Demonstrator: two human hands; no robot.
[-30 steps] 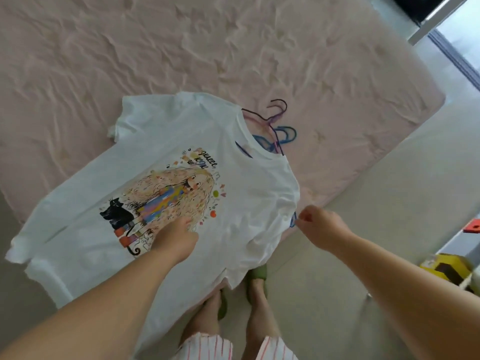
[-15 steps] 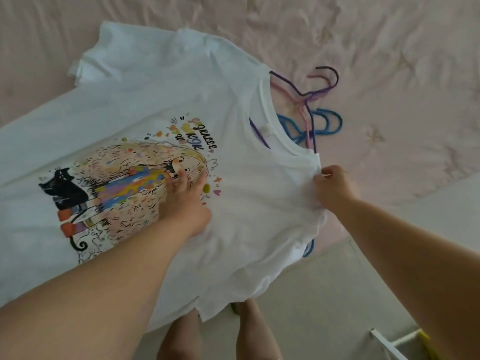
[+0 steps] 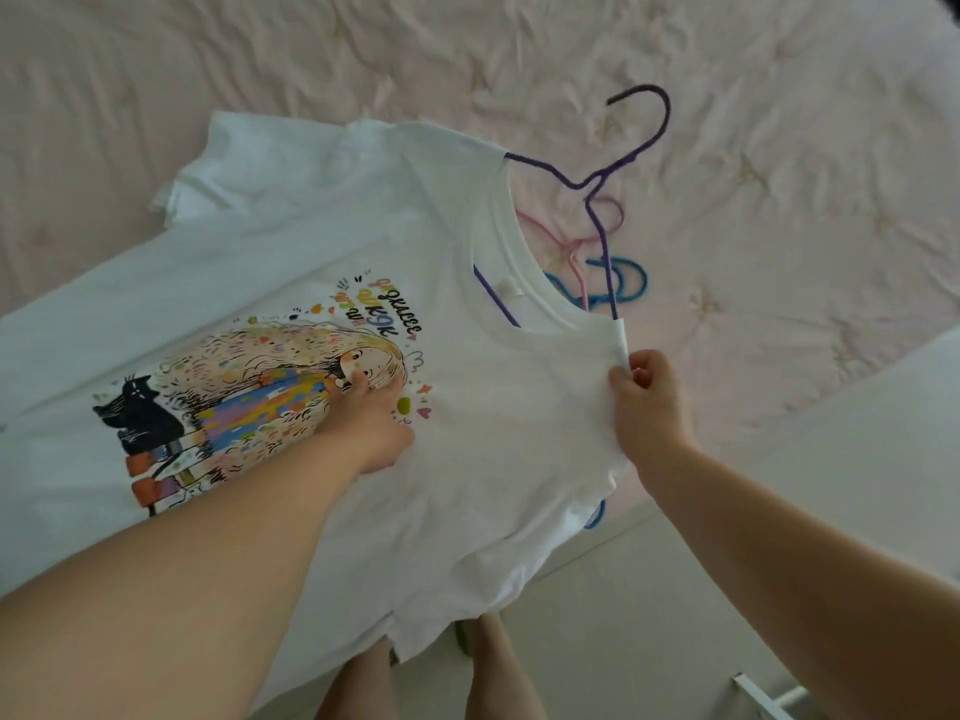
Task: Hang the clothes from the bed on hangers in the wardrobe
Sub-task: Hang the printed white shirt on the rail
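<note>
Pink hanger (image 3: 566, 241) and blue hanger (image 3: 623, 283) on bed (image 3: 779, 148), partly hidden under T-shirt (image 3: 493, 407); purple hanger (image 3: 623, 163) inside collar. Left hand (image 3: 369, 423) presses flat; right hand (image 3: 649, 397) pinches shoulder.

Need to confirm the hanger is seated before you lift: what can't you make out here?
- Head view: purple hanger shoulders, hidden inside the T-shirt.
- Pink hanger and blue hanger bodies, under the shirt.
- Right hand fingertips, buried in fabric.
- Wardrobe: out of frame.

head cam | looks steeply down | close over bed (image 3: 727, 122) edge
</note>
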